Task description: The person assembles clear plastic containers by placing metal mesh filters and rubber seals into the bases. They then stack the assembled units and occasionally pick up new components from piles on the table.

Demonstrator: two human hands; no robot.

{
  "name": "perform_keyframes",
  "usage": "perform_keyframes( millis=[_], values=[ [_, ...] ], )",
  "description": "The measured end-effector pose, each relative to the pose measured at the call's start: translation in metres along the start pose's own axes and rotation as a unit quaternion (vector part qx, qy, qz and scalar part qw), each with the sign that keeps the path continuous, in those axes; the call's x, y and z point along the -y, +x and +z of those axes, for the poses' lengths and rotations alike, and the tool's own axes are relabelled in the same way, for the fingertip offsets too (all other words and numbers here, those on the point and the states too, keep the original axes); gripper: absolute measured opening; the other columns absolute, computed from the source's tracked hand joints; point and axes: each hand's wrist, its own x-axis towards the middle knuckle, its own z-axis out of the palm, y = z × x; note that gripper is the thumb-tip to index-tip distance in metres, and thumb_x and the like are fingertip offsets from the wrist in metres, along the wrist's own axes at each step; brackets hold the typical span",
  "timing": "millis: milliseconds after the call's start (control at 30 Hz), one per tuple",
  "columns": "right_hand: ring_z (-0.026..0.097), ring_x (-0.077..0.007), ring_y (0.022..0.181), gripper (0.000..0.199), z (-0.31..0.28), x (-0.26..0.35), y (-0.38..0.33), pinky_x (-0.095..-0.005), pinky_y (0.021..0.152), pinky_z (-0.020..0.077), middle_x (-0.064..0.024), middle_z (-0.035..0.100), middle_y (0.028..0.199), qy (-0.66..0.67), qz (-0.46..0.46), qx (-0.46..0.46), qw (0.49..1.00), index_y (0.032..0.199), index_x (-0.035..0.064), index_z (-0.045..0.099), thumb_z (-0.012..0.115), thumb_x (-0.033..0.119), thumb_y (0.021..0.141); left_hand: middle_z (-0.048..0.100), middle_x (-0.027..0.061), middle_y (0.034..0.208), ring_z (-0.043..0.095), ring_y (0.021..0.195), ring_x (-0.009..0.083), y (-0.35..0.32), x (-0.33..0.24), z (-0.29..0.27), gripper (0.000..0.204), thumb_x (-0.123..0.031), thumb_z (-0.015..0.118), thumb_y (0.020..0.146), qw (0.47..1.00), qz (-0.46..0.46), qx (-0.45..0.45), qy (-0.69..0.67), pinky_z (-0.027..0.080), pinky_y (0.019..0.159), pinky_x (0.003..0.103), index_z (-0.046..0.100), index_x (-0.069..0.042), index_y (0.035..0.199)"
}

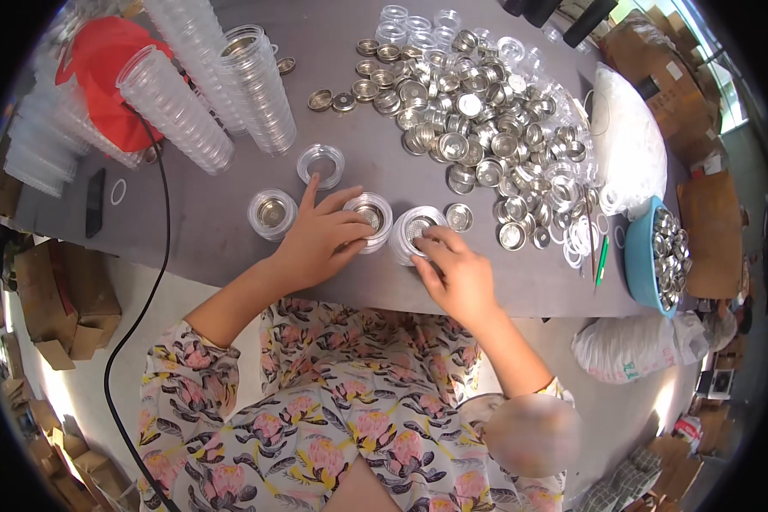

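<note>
Pressing a metal cup (416, 229) into a clear round case (404, 243) near the bench's (213, 230) front edge is judged underway: right hand (457, 275) pinched on it, left hand (320, 235) clamped around a neighbouring case (372, 220); square seating is needed next.

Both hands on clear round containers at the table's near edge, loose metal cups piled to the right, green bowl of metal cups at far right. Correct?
Not quite. The head view shows the bowl of metal cups is blue, not green. The rest holds: left hand and right hand on clear round containers, loose metal cups piled right.
</note>
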Motion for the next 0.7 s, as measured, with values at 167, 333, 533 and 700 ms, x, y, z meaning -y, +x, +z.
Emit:
perform_keyframes(
  millis=[167,333,533,700],
  values=[
    [0.061,-0.0222,0.062,0.021,0.013,-0.006,-0.005,-0.0295,0.057,0.0486,-0.0128,0.062,0.1,0.174,0.055,-0.144,0.973,0.1,0.0039,0.065,0.065,0.008,0.079,0.061,0.0027,0.096,0.051,0.108,0.0224,-0.008,-0.004,0.007,0.018,-0.013,0.066,0.077,0.986,-0.052,-0.113,-0.11,0.025,0.106,0.05,0.065,-0.013,0.095],
    [0.062,-0.0225,0.073,0.019,0.011,0.009,-0.006,-0.0299,0.062,0.0496,-0.0128,0.062,0.098,0.078,-0.029,-0.213,0.973,0.099,0.0027,0.064,0.062,0.002,0.08,0.06,0.0053,0.091,0.055,0.097,0.0234,-0.018,-0.01,0.02,0.021,-0.011,0.065,0.076,0.994,0.061,-0.084,0.014,0.039,0.094,0.044,0.063,-0.01,0.097],
    [0.062,-0.0268,0.083,0.022,0.023,0.019,-0.003,-0.0328,0.07,0.05,-0.0134,0.061,0.101,0.088,-0.039,-0.251,0.963,0.101,0.0024,0.063,0.061,0.001,0.08,0.06,0.0062,0.088,0.054,0.084,0.0227,-0.021,-0.009,0.015,0.014,-0.004,0.063,0.078,0.926,-0.154,-0.185,-0.292,0.041,0.08,0.035,0.06,-0.004,0.091],
    [0.061,-0.0293,0.087,0.023,0.03,0.033,-0.001,-0.0348,0.074,0.0495,-0.013,0.061,0.101,0.087,-0.062,-0.225,0.968,0.101,0.0027,0.063,0.061,0.001,0.078,0.06,0.0062,0.087,0.054,0.084,0.0229,-0.022,-0.015,0.008,0.016,-0.001,0.063,0.076,0.929,-0.115,-0.269,-0.225,0.039,0.078,0.033,0.061,-0.003,0.092]
  ],
)
